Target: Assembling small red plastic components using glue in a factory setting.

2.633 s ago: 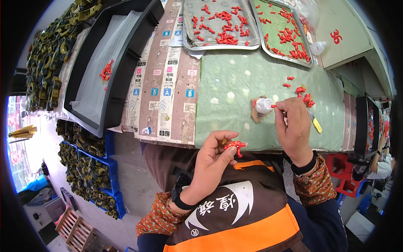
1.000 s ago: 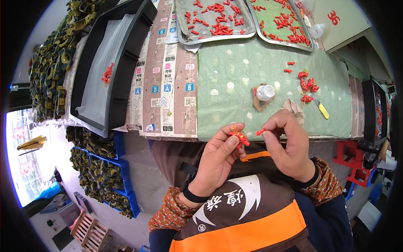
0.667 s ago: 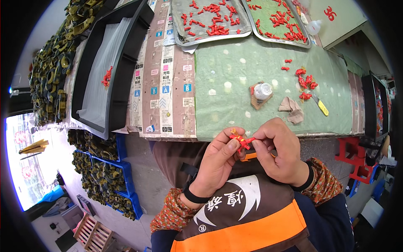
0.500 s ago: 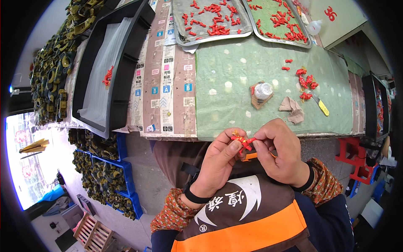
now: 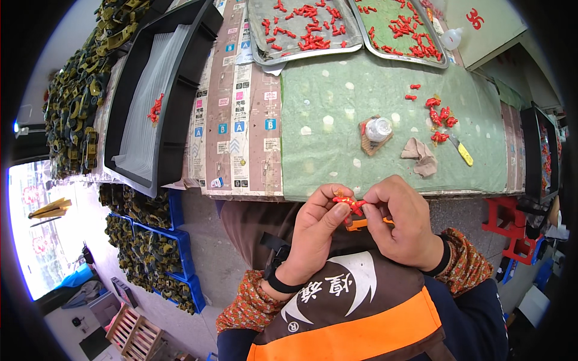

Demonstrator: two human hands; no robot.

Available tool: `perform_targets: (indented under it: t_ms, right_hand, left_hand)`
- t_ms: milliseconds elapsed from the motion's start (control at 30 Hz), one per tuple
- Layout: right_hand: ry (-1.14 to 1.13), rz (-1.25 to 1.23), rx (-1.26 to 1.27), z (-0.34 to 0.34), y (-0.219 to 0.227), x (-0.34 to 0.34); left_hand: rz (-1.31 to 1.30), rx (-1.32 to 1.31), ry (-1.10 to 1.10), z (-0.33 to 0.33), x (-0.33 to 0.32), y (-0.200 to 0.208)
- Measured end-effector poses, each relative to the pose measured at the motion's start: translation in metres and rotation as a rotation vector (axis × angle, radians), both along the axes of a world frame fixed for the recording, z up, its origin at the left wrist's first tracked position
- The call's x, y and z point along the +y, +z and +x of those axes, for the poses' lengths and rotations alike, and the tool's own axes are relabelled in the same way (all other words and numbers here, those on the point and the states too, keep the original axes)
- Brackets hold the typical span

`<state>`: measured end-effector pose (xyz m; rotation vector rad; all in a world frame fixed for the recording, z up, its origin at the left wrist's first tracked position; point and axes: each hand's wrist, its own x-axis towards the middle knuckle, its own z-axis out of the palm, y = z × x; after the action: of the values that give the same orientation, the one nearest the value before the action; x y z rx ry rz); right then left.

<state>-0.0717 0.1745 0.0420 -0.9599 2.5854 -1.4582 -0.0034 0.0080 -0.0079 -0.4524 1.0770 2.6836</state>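
A small red figurine (image 5: 346, 202) with gold-coloured bits is held up just off the table's front edge. My left hand (image 5: 313, 231) pinches its body between thumb and fingers. From the other side, the closed thumb and fingertips of my right hand (image 5: 403, 222) grip its right end, and part of that end is hidden by them. Beyond my hands, a clear small jar (image 5: 378, 129) rests on a piece of brown cardboard (image 5: 368, 146). A crumpled beige cloth (image 5: 419, 157) lies to its right, with a yellow-handled knife (image 5: 463, 153) further right. Several red figurines (image 5: 444, 117) sit behind the knife.
Two metal trays (image 5: 307, 58) (image 5: 442, 62) at the back hold many red pieces. A black bin (image 5: 171, 120) with white foam sheeting and a red figurine stands on the left. Blue crates (image 5: 183, 253) of dark-and-yellow parts stand below it; a red stool (image 5: 504, 219) is at the right.
My right hand has dropped slightly, its fingertips drawn in closer to the figurine. The figurine has tilted a little between my hands; the things on the table have stayed put.
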Motion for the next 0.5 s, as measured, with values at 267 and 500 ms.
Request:
perform_targets:
  t_ms: [267, 500]
  right_hand:
    - [0.010, 0.009, 0.013, 0.003, -0.007, 0.001]
    - [-0.015, -0.003, 0.003, 0.005, -0.011, 0.000]
  left_hand:
    - [0.084, -0.086, -0.019, 0.001, 0.001, -0.002]
    - [0.103, -0.095, -0.015, 0.001, 0.002, -0.004]
